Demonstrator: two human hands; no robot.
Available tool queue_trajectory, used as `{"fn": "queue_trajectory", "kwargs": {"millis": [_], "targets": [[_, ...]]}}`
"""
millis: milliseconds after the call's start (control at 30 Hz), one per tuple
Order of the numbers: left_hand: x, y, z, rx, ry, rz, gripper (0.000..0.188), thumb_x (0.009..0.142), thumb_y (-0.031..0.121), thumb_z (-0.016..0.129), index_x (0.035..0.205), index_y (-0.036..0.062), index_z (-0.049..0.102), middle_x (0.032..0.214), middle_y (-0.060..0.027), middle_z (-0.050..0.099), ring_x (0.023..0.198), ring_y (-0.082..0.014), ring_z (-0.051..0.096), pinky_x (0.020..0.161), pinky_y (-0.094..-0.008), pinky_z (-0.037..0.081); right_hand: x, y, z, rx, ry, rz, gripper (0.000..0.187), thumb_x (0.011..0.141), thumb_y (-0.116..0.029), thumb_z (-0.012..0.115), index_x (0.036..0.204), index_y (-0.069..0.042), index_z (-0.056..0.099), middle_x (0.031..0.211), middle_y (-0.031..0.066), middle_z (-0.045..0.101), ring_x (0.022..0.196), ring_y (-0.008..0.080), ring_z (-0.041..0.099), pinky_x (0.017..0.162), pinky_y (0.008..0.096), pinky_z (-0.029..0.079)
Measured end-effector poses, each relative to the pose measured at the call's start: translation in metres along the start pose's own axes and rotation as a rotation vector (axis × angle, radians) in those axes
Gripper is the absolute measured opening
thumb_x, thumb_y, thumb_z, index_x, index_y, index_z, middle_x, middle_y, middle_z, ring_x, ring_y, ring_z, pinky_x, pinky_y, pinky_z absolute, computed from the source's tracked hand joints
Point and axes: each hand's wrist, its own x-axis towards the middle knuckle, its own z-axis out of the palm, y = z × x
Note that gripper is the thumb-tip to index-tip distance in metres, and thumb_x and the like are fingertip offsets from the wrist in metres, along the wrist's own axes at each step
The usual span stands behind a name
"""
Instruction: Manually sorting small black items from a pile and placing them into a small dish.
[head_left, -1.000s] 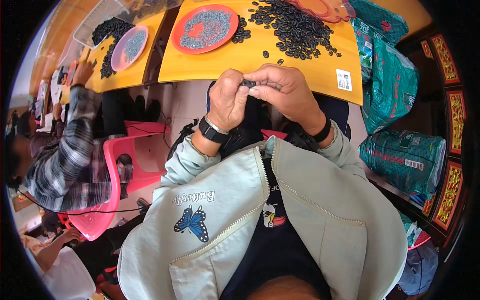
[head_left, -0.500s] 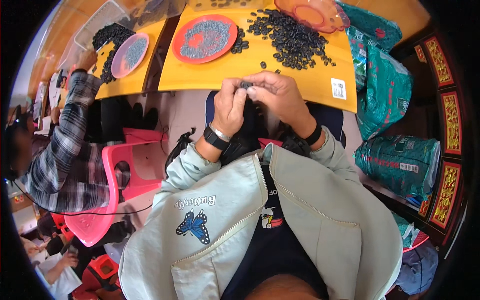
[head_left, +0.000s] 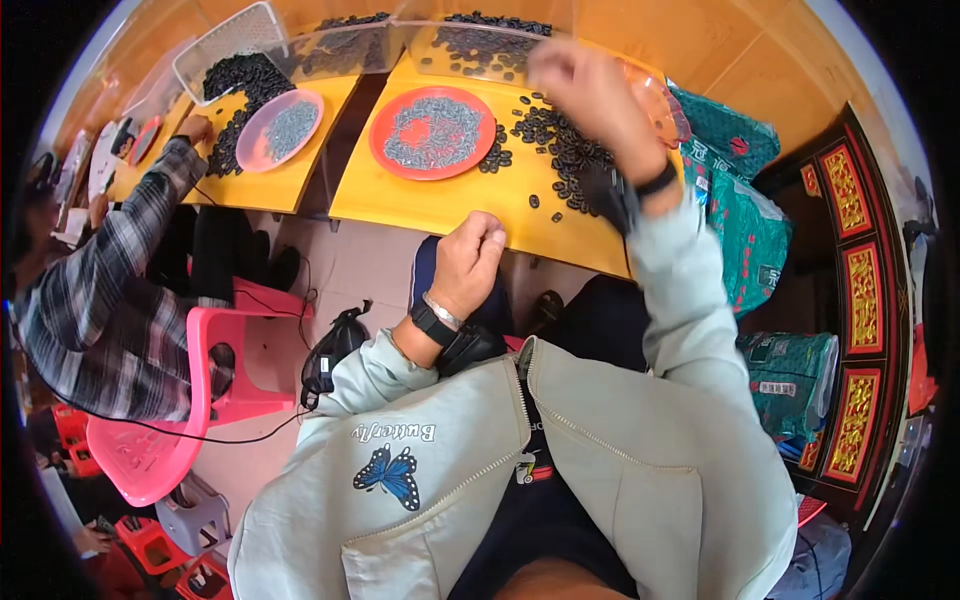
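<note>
My left hand (head_left: 468, 264) is held low at the front edge of the yellow table (head_left: 400, 203), its fingers curled and the thumb pressed against them. What it holds, if anything, is hidden. Over the back of the table my right hand (head_left: 588, 90) is raised, smeared by motion, near a clear plastic bin (head_left: 468, 66) with small black oval parts inside. Beneath my right forearm lies a loose pile of the same black parts (head_left: 558, 140). To its left stands a red plate (head_left: 380, 142) of small grey metal pieces, perhaps screws.
An orange translucent bowl (head_left: 662, 115) sits behind my right wrist. Green bags (head_left: 748, 240) stand along the right side. At the left, another person in a plaid sleeve (head_left: 135, 215) works by a pink plate (head_left: 252, 150) and black parts. A pink chair (head_left: 200, 390) stands nearby.
My hands have parted. The right one has gone up and away over the bin; the left has dropped slightly. The small black part between my fingers is no longer visible. The view has shifted.
</note>
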Motion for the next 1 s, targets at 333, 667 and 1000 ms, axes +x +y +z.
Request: {"fn": "queue_trajectory", "kwargs": {"millis": [333, 667, 1000], "targets": [[0.014, 0.000, 0.000, 0.030, 0.083, -0.012, 0.006, 0.083, 0.009, 0.055, 0.083, 0.0024, 0.053, 0.068, -0.0130, 0.056, 0.060, -0.0279, 0.057, 0.058, -0.0335, 0.045, 0.023, 0.088, -0.009, -0.002, -0.119, 0.118, 0.014, 0.082, -0.012, 0.063, 0.089, -0.001, 0.065, 0.073, 0.0039, 0.063, 0.072, 0.0106, 0.059, 0.068, 0.0248, 0.047], [0.019, -0.002, -0.002, -0.008, 0.047, -0.065, 0.007, 0.084, 0.009, 0.055, 0.084, 0.0021, 0.054, 0.068, -0.0129, 0.057, 0.059, -0.0257, 0.056, 0.057, -0.0324, 0.045, -0.082, 0.060, 0.010, -0.298, -0.345, 0.345, 0.017, 0.077, -0.014, 0.064, 0.090, -0.003, 0.067, 0.082, 0.0121, 0.067, 0.076, 0.0241, 0.065, 0.069, 0.0312, 0.050], [0.027, -0.006, 0.001, 0.053, 0.015, -0.096, 0.007, 0.083, 0.009, 0.055, 0.084, 0.0017, 0.054, 0.068, -0.0137, 0.057, 0.061, -0.0272, 0.057, 0.058, -0.0331, 0.046, -0.057, 0.110, 0.053, -0.365, -0.499, 0.340, 0.019, 0.068, -0.017, 0.067, 0.085, -0.009, 0.069, 0.079, 0.0115, 0.066, 0.076, 0.0286, 0.063, 0.067, 0.0376, 0.049]]}}
